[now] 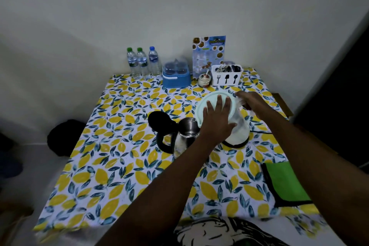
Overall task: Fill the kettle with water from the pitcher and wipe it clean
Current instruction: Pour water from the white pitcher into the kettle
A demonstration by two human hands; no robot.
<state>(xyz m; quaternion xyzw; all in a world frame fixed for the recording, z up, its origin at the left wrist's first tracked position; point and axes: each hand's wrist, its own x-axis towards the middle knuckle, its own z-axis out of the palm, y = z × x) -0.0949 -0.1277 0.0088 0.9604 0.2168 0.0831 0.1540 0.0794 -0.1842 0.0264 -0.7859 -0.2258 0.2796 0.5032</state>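
The left hand point(216, 120) lies flat with its fingers spread on the pale green lid point(207, 104) of the pitcher point(238, 128), palm pressing down on the lid's near side. The right hand point(252, 102) is closed around the pitcher on its far right side, seemingly at the handle, though that part is blurred. The pitcher is clear plastic and tipped toward the left, its lidded top leaning over the kettle point(184, 136); its lower end sits above a round black base point(235, 144) on the desk point(111, 166), and whether it touches that base cannot be told. The kettle stands just left of the pitcher, a steel body with a black handle and its black lid point(159, 121) swung open to the left, so the shiny inside shows. A green cloth point(285, 181) with a dark edge lies flat on the desk to the near right of the pitcher, well apart from it. Beyond the pitcher, against the wall, stand a white cutlery holder point(226, 77), a small jar point(204, 80), a blue box point(176, 78), a menu card point(208, 52) and three water bottles point(142, 62) farther left. The desk wears a lemon-patterned cover.
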